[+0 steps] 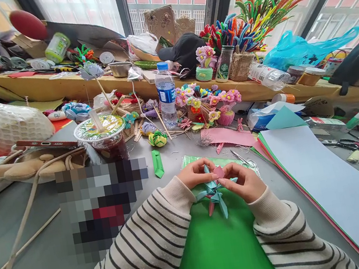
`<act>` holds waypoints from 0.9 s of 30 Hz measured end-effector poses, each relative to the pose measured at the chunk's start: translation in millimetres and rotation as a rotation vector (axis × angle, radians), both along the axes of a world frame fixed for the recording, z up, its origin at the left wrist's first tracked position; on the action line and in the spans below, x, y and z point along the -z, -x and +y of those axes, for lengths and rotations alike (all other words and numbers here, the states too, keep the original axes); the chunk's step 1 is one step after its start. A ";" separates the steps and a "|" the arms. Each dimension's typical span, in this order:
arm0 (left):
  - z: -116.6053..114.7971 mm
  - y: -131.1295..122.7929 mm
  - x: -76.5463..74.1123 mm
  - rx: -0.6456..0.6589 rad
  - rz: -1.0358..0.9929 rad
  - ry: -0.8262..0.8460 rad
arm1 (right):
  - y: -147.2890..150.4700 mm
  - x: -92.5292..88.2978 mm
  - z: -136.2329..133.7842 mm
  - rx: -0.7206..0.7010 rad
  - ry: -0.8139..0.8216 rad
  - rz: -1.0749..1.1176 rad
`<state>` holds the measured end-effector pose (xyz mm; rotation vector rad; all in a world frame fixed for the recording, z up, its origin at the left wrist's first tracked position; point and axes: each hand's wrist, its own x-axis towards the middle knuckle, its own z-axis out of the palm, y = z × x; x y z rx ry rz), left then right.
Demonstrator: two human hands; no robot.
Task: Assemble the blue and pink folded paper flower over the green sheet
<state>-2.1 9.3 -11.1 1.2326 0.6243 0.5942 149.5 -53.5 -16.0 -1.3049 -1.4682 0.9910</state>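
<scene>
Between my hands, over a green sheet (220,251), is a folded paper flower (213,188) with pointed light-blue petals and some pink pieces. My left hand (196,174) pinches it from the left, thumb and fingers closed on its upper part. On the other side my right hand (246,180) closes its thumb and forefinger on a small pink paper piece (219,173) at the flower's top. How that piece joins the blue petals is partly hidden by my fingertips. Just behind my hands lie a clear packet with green paper (189,160) and scissors (244,159).
A stack of coloured paper (313,176) lies at the right. A lidded drink cup (104,140), a water bottle (166,95) and a green folded strip (157,163) are beyond my hands. Crocheted flowers (208,102) crowd the back; the windowsill holds pipe cleaners (234,29). A blurred patch covers the left.
</scene>
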 end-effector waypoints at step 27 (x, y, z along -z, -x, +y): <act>1.8 -1.0 7.4 -0.035 -0.031 -0.025 | 2.0 -0.8 -1.2 0.056 -0.024 -0.048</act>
